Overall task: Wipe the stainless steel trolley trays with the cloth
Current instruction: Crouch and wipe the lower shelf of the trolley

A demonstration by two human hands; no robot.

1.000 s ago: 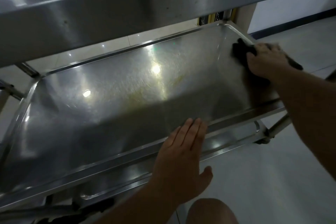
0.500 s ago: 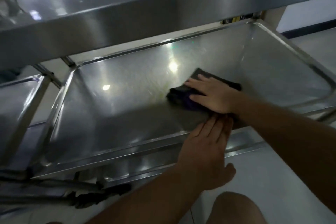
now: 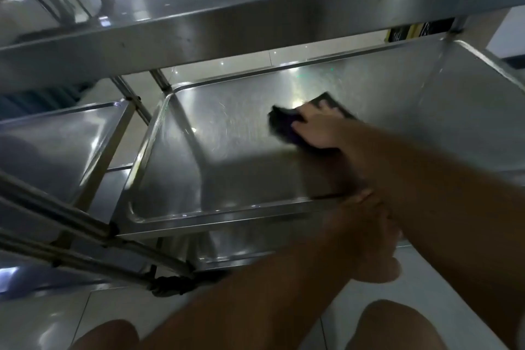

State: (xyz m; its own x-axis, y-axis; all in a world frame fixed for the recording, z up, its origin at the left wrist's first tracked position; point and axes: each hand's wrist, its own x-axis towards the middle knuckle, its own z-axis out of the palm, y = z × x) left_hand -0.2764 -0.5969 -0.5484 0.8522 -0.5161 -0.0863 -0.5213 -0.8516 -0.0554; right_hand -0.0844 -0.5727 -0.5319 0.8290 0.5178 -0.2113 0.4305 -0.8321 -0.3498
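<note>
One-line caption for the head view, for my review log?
Right hand presses a dark cloth flat on the middle trolley tray while the left hand rests at its near rim.

- Pale glossy floor tiles (image 3: 369,318) under the cart.
- A black and yellow sign (image 3: 420,31) in the background, text unreadable.
- A neighbouring steel cart (image 3: 56,133) on the left.
- A black caster wheel (image 3: 170,285).

The shiny stainless steel upper tray (image 3: 255,28) overhangs the scratched steel lower tray (image 3: 227,167), leaving a low gap between them open toward the viewer. Thin steel corner posts (image 3: 133,99) block the left end, and a second steel trolley tray (image 3: 56,136) stands just beside it. Bare tray floor lies left of the dark crumpled cloth (image 3: 284,122) (the right forearm crosses the near rim).
</note>
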